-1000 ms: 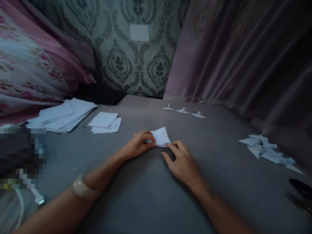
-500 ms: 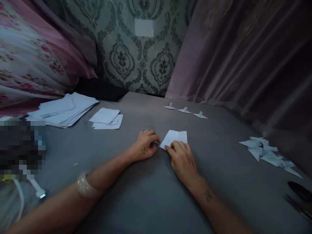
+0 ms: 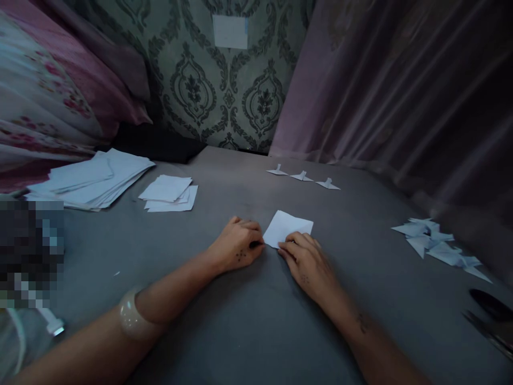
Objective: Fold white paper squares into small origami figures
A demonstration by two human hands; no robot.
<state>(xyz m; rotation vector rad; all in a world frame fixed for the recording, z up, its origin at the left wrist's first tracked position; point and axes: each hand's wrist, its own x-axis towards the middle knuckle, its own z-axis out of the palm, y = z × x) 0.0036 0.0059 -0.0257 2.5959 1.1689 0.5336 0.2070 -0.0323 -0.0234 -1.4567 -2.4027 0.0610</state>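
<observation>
A small white square of paper (image 3: pixel 286 227) lies on the grey surface in front of me, turned slightly askew. Thumb and forefinger of my left hand (image 3: pixel 239 243) are pinched together at its left corner. My right hand (image 3: pixel 306 262) grips the near right edge, its curled fingers covering that part of the sheet. Whether the paper is one layer or folded, I cannot tell.
To the left lie a stack of small paper squares (image 3: pixel 166 190) and a larger stack of sheets (image 3: pixel 92 179). Folded paper birds stand in a row (image 3: pixel 302 176) at the back. More folded birds (image 3: pixel 438 243) are heaped at right, near dark scissors (image 3: pixel 489 307). A white cable (image 3: pixel 52 323) lies at left.
The paper has turned, and its right corner now points farther right. My left fingers have closed on its left corner, while my right hand has shifted slightly down along the near edge.
</observation>
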